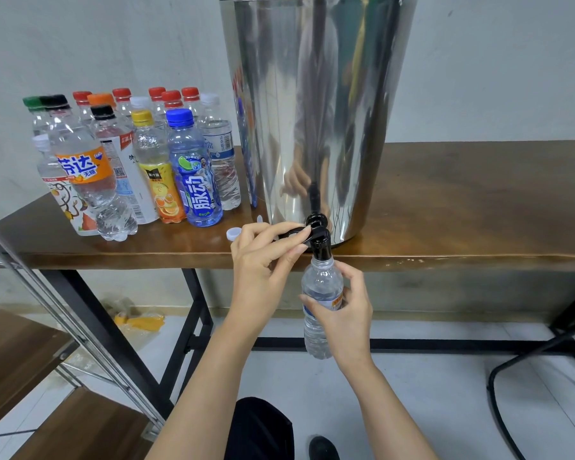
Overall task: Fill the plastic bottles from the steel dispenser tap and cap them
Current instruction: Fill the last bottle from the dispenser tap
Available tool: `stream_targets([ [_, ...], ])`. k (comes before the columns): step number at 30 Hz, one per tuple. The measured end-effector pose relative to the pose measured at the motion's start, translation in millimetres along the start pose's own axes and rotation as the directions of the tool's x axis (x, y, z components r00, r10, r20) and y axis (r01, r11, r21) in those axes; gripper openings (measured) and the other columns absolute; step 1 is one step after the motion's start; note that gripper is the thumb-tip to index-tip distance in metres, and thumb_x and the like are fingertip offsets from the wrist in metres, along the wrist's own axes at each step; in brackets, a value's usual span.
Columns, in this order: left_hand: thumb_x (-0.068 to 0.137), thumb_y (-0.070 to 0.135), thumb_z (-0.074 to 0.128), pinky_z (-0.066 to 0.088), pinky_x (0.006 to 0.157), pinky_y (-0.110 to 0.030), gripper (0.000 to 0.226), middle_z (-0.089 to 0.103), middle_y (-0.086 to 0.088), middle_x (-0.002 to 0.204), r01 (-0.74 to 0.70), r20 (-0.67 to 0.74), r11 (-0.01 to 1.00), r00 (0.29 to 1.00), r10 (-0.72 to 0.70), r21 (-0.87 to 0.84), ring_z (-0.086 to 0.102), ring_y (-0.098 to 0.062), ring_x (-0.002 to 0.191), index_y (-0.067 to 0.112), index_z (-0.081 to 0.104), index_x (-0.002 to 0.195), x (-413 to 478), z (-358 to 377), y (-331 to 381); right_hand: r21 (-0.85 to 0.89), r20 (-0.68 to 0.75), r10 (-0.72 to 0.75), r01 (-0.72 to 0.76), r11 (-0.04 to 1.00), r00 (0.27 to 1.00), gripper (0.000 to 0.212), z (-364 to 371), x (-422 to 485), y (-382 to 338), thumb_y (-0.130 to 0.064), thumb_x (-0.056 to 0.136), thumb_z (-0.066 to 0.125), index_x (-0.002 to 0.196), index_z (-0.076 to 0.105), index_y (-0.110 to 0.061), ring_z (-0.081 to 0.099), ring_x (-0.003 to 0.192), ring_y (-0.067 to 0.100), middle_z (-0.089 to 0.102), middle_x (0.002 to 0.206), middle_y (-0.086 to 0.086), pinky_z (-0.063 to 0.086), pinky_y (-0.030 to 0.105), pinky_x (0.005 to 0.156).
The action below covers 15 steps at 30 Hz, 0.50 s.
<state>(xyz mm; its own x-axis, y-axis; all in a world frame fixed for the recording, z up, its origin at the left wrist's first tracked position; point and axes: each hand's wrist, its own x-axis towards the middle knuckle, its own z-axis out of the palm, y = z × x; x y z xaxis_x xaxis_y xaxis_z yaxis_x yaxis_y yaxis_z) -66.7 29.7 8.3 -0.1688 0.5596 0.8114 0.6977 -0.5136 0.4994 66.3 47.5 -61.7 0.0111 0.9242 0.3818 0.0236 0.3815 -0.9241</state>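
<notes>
Where a long wooden tabletop (462,200) spans the view, a tall steel dispenser (312,111) stands near its front edge. A crowd of capped plastic bottles (140,154) stands to the dispenser's left. Below the table edge, the right hand (349,313) wraps around a clear bottle (321,293), holding it upright with its open mouth right at the spout of the black tap (320,247). The left hand (263,260) pinches the tap's lever (291,233) between thumb and fingers. A small white cap (233,233) lies loose on the tabletop just left of that hand. Filling looks to be the step in hand, though the water level is hard to read through the clear plastic. The next move probably calls for closing the lever before the bottle overflows, lowering the bottle clear of the spout, then picking up the loose cap and screwing it on.
</notes>
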Motion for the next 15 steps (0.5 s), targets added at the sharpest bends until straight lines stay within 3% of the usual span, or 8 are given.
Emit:
stream_targets([
  [7, 0.093, 0.034, 0.058, 0.038, 0.094, -0.052, 0.025, 0.067, 0.015, 0.117, 0.006, 0.022, 0.999, 1.0, -0.007, 0.034, 0.051, -0.018, 0.1, 0.032, 0.068, 0.117, 4, -2, 1, -0.002, 0.004, -0.011, 0.011, 1.0, 1.0, 0.071, -1, 2, -4, -0.006, 0.065, 0.09, 0.114, 0.053, -0.042, 0.061, 0.11, 0.009, 0.061, 0.115, -0.016, 0.054, 0.032, 0.093],
  [15, 0.095, 0.034, 0.056, 0.04, 0.089, -0.058, 0.026, 0.066, 0.017, 0.116, -0.021, 0.012, 0.998, 1.0, 0.021, 0.051, 0.05, -0.016, 0.099, 0.033, 0.065, 0.12, 11, -3, -1, -0.018, 0.006, -0.032, 0.032, 0.999, 0.999, 0.07, 0, 5, -6, -0.008, 0.066, 0.09, 0.115, 0.053, -0.041, 0.06, 0.11, 0.008, 0.061, 0.116, -0.014, 0.053, 0.029, 0.092],
])
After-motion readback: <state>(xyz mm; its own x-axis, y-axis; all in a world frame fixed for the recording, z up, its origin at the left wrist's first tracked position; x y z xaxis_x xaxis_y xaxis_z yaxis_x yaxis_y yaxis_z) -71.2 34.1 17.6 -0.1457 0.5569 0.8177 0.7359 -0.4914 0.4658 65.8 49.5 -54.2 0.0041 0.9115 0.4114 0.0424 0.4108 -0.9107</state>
